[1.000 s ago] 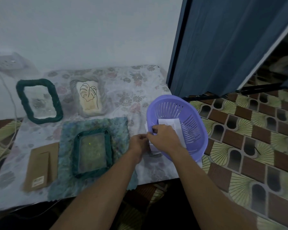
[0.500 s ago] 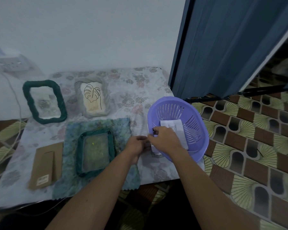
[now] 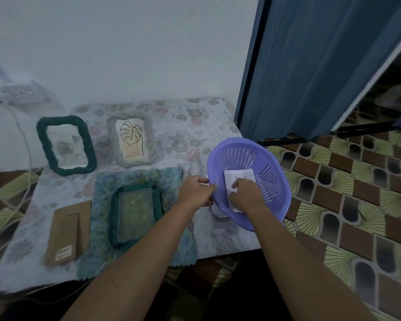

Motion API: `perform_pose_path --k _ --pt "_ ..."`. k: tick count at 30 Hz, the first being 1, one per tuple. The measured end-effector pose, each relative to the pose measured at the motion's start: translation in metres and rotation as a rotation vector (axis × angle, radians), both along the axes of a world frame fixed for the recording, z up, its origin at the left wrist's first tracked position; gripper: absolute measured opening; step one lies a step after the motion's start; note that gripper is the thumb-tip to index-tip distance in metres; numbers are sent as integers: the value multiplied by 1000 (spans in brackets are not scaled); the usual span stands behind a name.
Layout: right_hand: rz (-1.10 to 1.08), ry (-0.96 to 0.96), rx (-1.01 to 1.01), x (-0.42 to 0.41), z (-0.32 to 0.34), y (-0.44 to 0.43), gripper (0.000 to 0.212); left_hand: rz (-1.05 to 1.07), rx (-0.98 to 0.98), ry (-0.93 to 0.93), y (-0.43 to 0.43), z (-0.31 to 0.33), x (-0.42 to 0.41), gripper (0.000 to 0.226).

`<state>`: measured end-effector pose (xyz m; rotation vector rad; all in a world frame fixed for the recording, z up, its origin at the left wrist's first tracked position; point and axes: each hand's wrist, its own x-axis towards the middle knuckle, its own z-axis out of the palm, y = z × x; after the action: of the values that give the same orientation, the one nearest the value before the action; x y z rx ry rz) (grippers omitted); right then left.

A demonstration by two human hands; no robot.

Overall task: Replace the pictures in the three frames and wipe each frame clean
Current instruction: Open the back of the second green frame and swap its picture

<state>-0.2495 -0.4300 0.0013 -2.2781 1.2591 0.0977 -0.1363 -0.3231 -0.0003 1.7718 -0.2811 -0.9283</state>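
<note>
The right hand (image 3: 245, 195) reaches into the purple basket (image 3: 273, 181), fingers pressed on a white picture (image 3: 240, 176) there, though whether it grips is unclear. The left hand (image 3: 195, 193) pinches the basket's left rim. On the floral table (image 3: 183, 126), a green frame (image 3: 136, 205) lies on a cloth (image 3: 171, 179); two more frames (image 3: 66, 145) rest farther left, details blurred.

The right hand (image 3: 245, 193) presses white paper (image 3: 239, 178) inside the purple basket (image 3: 276, 181); the left hand (image 3: 195, 191) grips its rim.
</note>
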Motion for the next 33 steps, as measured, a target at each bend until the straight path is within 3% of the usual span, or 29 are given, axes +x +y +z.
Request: perform_pose_path --k 4,10,17,25,33 --pt "28 204 2 -1 -11 -1 55 -12 -5 -38 1 2 -2 28" --pt "58 273 -45 5 -13 1 48 -5 -22 -28 4 2 -3 20" --pt "14 165 -115 6 -8 3 34 3 -21 -27 4 1 -4 17" --pt "-98 83 -53 5 -1 2 32 3 -21 -27 5 5 -5 19" --pt "-80 -268 -229 1 44 18 15 10 -57 47 14 12 3 23"
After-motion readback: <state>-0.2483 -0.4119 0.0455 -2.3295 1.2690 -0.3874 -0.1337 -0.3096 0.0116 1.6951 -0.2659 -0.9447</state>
